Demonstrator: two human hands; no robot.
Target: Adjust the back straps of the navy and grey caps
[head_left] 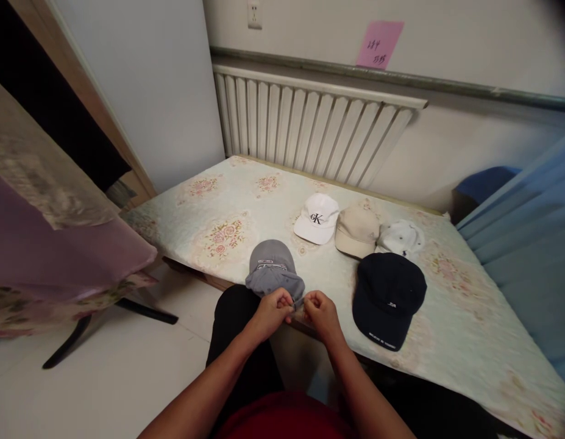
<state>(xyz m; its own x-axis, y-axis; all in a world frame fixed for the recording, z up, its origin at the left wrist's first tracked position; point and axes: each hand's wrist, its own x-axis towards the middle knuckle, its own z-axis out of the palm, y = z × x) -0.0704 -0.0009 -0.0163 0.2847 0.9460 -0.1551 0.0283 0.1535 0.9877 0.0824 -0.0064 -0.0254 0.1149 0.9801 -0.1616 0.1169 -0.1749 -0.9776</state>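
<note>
A grey baseball cap (273,268) lies at the near edge of the bed, its brim pointing away from me and its back strap toward me. My left hand (275,311) pinches the strap at the back of the cap. Close beside it, my right hand (319,310) pinches the strap's other end, fingers closed. A small gap with the thin strap shows between the hands. Right of my hands lies a navy cap (389,299) with small white lettering. Behind it are a white cap with black letters (316,218), a beige cap (358,230) and another white cap (401,238).
The caps rest on a bed with a pale floral cover (172,213). A white radiator (309,125) runs along the wall behind it. Cloth-draped furniture (58,244) stands at left, a blue curtain (529,250) hangs at right. My knee (236,323) touches the bed's edge.
</note>
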